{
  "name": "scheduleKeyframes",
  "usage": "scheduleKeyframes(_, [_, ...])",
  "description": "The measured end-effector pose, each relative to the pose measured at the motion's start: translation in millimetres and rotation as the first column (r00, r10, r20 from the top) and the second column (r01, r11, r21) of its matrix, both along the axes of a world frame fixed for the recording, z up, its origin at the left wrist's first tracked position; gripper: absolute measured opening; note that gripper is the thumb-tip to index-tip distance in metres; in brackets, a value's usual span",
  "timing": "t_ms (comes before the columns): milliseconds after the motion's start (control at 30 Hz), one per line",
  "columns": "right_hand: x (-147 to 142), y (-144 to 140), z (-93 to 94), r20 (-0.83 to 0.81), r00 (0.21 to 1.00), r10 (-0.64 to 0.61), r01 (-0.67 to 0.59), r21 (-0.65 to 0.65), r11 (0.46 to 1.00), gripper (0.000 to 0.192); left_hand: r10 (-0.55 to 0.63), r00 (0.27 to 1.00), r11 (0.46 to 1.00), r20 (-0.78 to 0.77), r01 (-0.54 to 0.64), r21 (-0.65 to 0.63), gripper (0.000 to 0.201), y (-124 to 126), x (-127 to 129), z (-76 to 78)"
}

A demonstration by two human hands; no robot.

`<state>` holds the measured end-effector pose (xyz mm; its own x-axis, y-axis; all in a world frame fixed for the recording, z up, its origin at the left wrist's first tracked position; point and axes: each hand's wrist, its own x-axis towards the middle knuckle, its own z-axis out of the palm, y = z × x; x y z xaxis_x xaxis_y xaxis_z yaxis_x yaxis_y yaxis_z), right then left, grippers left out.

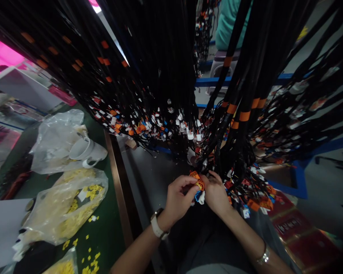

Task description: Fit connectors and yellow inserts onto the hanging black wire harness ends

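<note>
Both hands meet at an orange connector on the end of a hanging black wire harness. My left hand, with a white-strapped watch at the wrist, pinches the connector between thumb and fingers; a small yellow piece shows on it at the fingertips. My right hand is closed around the connector's other side, its fingers partly hidden. Just below the fingers hang a blue and a white connector. More orange and white connectors dangle to the right of my right hand.
Dense bundles of black harnesses hang ahead from above, near a blue metal frame. At left, a green table carries plastic bags of small yellow pieces, loose pieces and a white mug. A person in teal sits beyond.
</note>
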<state>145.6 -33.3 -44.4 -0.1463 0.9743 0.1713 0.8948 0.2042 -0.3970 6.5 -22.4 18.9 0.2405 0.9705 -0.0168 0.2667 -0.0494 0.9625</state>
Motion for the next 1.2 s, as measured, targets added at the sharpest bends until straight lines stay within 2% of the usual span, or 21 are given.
scheduleKeyframes(167, [-0.7,-0.3,1.5,-0.027,0.999,-0.020,0.020,-0.021,1.000,0.037,0.037,0.992,0.995,-0.117,-0.026,0.097,0.009,-0.4,3.3,0.6])
scheduleKeyframes(300, [-1.7,0.6,2.2,-0.022,0.999,-0.035,0.034,-0.028,0.999,0.039,0.058,0.979,0.995,-0.194,-0.042,0.087,0.009,0.7,2.9,1.0])
scheduleKeyframes(600, [-4.1,0.7,2.9,0.024,0.999,-0.049,0.049,-0.028,0.998,0.034,0.053,0.995,0.999,-0.086,-0.053,0.004,0.005,-1.5,3.8,-1.2])
scheduleKeyframes(800, [-3.7,0.6,4.0,0.015,0.999,-0.051,0.051,-0.035,0.998,0.034,0.090,0.989,0.996,-0.116,-0.090,0.012,0.005,-2.4,6.6,-5.6])
scheduleKeyframes(967, [-2.9,0.0,1.6,0.029,0.999,-0.045,0.045,-0.031,0.998,0.035,0.105,0.984,0.990,-0.145,-0.117,-0.076,0.011,-2.7,9.2,-11.3])
scheduleKeyframes(1200, [-1.6,-0.3,0.5,0.022,0.999,-0.035,0.036,-0.027,0.999,0.036,0.046,0.998,0.974,-0.038,-0.054,-0.221,0.020,-3.2,9.0,-24.2])
